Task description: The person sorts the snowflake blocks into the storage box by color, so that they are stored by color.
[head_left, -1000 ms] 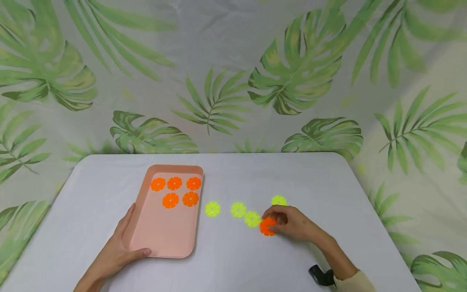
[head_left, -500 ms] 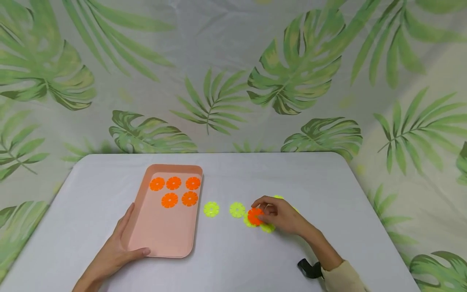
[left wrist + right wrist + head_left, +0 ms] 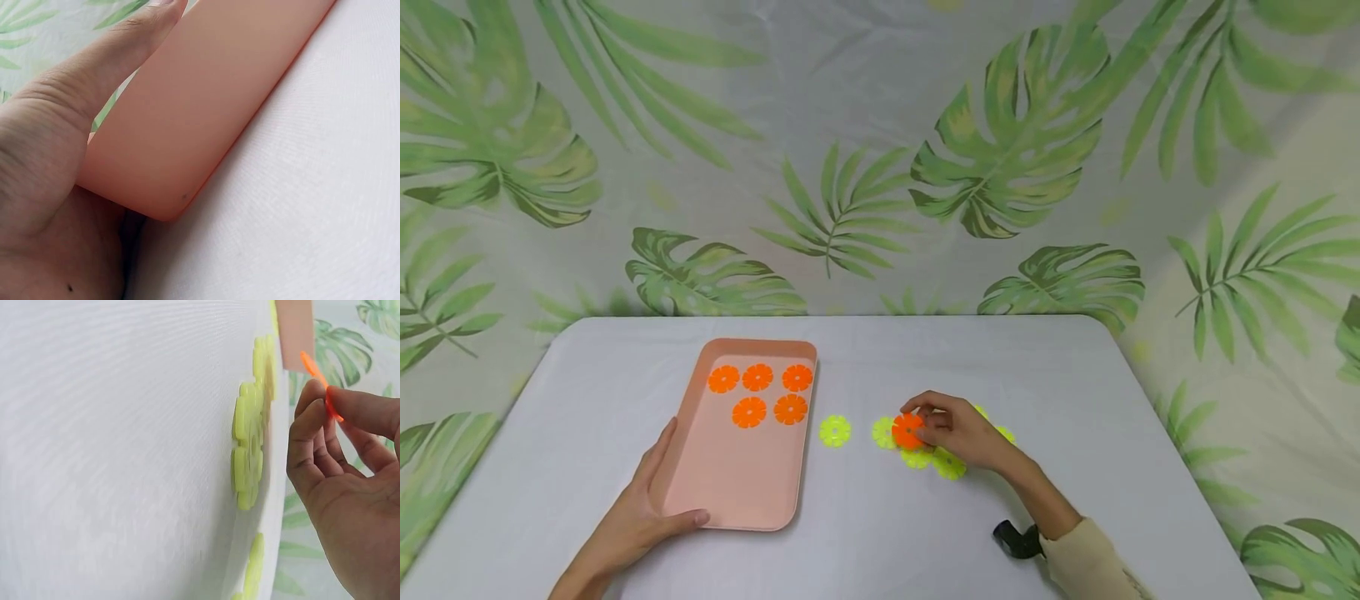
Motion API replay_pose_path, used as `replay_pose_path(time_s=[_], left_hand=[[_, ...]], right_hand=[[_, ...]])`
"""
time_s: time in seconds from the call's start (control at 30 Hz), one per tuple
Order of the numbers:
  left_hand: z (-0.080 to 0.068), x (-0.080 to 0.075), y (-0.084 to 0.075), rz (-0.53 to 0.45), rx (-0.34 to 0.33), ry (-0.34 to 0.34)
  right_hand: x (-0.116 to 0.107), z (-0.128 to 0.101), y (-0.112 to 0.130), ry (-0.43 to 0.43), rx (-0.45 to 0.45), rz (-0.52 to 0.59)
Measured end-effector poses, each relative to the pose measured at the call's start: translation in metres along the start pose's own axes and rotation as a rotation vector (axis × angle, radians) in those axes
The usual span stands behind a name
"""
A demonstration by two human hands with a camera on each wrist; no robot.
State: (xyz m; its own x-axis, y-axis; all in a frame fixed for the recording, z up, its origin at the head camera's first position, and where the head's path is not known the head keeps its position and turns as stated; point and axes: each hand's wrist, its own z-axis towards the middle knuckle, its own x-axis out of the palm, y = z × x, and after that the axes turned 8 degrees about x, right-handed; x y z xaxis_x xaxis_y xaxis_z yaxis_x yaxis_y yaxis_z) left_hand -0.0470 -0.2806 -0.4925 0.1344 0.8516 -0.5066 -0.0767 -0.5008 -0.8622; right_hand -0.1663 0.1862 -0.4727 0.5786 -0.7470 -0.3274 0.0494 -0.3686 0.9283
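Note:
In the head view my right hand (image 3: 962, 432) pinches an orange flower-shaped plastic disc (image 3: 907, 432) between thumb and fingers, above the yellow-green discs. The right wrist view shows this orange disc (image 3: 312, 370) edge-on and raised off the cloth. My left hand (image 3: 638, 510) holds the near left corner of a pink rectangular tray (image 3: 730, 483), its thumb over the rim and its fingers along the left side. Seen from the left wrist, that thumb lies along the top of the tray wall (image 3: 194, 106). Several orange discs (image 3: 749, 412) lie in the tray's far half.
Yellow-green flower discs lie on the white table (image 3: 880, 542): one (image 3: 835, 431) beside the tray, others (image 3: 950, 464) under and around my right hand, some partly hidden. A black strap-like object (image 3: 1017, 540) is at my right wrist. Leaf-patterned cloth (image 3: 850, 208) hangs behind the table.
My right hand has lifted the orange disc and carried it left and slightly away from me over the yellow-green discs, uncovering one beneath. The left hand and tray stay put.

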Motion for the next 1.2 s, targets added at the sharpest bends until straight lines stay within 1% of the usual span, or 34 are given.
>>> replay_pose_path(time_s=[0.23,0.47,0.77,0.93,1.07,1.2], left_hand=[[-0.001,0.000,0.000,0.002,-0.007,0.001],[0.000,0.000,-0.001,-0.021,-0.030,0.010],[-0.001,0.000,0.000,-0.002,-0.012,0.002],[-0.001,0.000,0.000,0.015,-0.003,0.000],[-0.002,0.000,0.001,0.007,0.012,-0.005],[-0.001,0.000,0.001,-0.013,0.011,-0.005]], right_hand=[[0.006,0.009,-0.001,0.014,0.031,0.049],[0.012,0.014,0.002,-0.007,0.032,0.059],[0.020,0.025,0.005,-0.029,0.008,0.071],[0.024,0.031,0.009,-0.033,0.017,0.084],[0.028,0.036,0.015,-0.025,0.007,0.089],[0.032,0.042,0.021,-0.014,0.003,0.086]])
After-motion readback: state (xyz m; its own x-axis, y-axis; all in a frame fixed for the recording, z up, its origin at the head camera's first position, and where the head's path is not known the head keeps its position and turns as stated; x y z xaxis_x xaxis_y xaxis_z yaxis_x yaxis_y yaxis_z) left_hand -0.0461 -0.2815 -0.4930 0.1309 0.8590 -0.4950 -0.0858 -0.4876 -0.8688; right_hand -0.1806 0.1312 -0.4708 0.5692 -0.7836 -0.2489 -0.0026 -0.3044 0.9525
